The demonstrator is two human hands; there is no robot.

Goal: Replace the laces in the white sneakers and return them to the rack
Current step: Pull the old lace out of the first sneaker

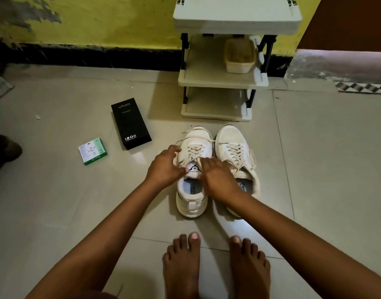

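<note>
Bare feet (pixel 215 264) stand nearest; beyond, left hand (pixel 163 167) pinches the left sneaker's (pixel 192 169) lace (pixel 178 141); right hand (pixel 217 180) rests relaxed on its tongue.

Two laced white sneakers (pixel 215 160) side by side before rack (pixel 221 80)

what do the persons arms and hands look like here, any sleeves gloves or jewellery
Both arms are bare from the bottom edge of the frame to the wrists, with no sleeves in view. The left hand and the right hand wear no gloves, and no rings, watch or bracelets show on the fingers or wrists. The fingernails are too small and dim to judge.
</note>
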